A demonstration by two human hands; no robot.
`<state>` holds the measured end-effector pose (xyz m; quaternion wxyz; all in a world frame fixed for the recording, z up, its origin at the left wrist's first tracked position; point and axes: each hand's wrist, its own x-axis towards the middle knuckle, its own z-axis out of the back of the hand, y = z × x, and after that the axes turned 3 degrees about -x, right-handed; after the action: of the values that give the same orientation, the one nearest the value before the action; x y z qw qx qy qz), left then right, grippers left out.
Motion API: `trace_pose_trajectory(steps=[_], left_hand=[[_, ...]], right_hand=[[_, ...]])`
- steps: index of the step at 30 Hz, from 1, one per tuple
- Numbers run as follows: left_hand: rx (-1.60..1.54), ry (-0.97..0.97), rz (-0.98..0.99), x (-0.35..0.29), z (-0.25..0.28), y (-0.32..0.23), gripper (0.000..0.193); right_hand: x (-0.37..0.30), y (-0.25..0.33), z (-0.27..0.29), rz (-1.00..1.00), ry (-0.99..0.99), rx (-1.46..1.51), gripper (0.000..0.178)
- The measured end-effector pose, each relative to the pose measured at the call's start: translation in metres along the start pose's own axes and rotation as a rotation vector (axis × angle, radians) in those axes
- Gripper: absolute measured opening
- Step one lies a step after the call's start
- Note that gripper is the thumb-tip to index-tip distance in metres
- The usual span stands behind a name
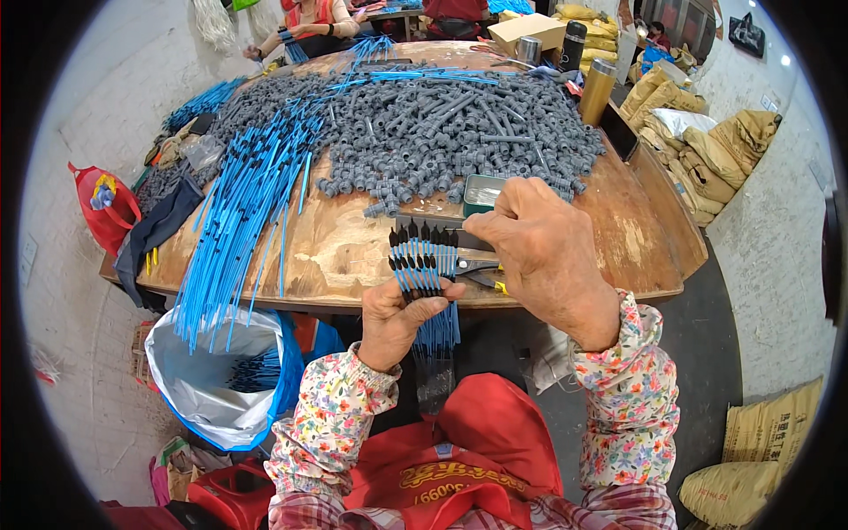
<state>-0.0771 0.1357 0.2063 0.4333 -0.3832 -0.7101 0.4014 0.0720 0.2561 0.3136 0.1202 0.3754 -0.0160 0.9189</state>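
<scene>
My left hand (pixel 396 320) is closed around a row of thin blue rods with black fittings (pixel 424 258), held upright at the table's near edge. The rods' lower ends hang below the hand. Just right of the black tips, my right hand (pixel 552 256) is closed in a pinch; a thin dark sliver shows by its fingertips, too small to name. Behind that hand sits a small green tin (pixel 482 191) with little pale pieces inside. Pliers (pixel 477 265) with yellow-marked handles lie between the hands, partly covered by the right one.
Grey plastic pipe fittings (pixel 468 128) are heaped across the wooden table (pixel 645 252). Many loose blue rods (pixel 252 203) overhang its left edge, above a lined blue bag (pixel 212 380). A gold flask (pixel 598 92) stands far right. Another person (pixel 320 19) sits at the far left.
</scene>
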Motion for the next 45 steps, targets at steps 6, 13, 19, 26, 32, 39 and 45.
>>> trace_pose_trajectory(steps=[6, 13, 19, 26, 32, 39, 45], left_hand=[[-0.018, -0.005, -0.005, 0.000, 0.000, 0.000, 0.017], [-0.034, -0.005, -0.013, 0.001, 0.002, 0.003, 0.017], [-0.029, 0.011, -0.017, 0.000, 0.003, 0.000, 0.017], [-0.034, 0.036, -0.012, 0.002, 0.005, -0.001, 0.018], [-0.026, 0.028, -0.018, 0.002, 0.004, 0.000, 0.018], [-0.046, 0.013, -0.034, 0.001, 0.003, 0.000, 0.018], [-0.029, 0.016, -0.050, 0.001, 0.003, 0.000, 0.018]], right_hand=[[-0.002, 0.009, -0.004, -0.065, 0.041, -0.002, 0.024], [0.003, 0.015, -0.006, -0.060, -0.020, 0.036, 0.019], [0.003, 0.013, -0.009, -0.067, -0.014, 0.065, 0.017], [0.005, 0.003, -0.010, -0.014, -0.032, 0.176, 0.014], [0.008, 0.009, -0.008, 0.003, -0.032, 0.087, 0.014], [0.006, 0.013, -0.011, -0.058, -0.013, 0.165, 0.015], [0.005, 0.011, -0.019, -0.121, -0.018, 0.302, 0.023]])
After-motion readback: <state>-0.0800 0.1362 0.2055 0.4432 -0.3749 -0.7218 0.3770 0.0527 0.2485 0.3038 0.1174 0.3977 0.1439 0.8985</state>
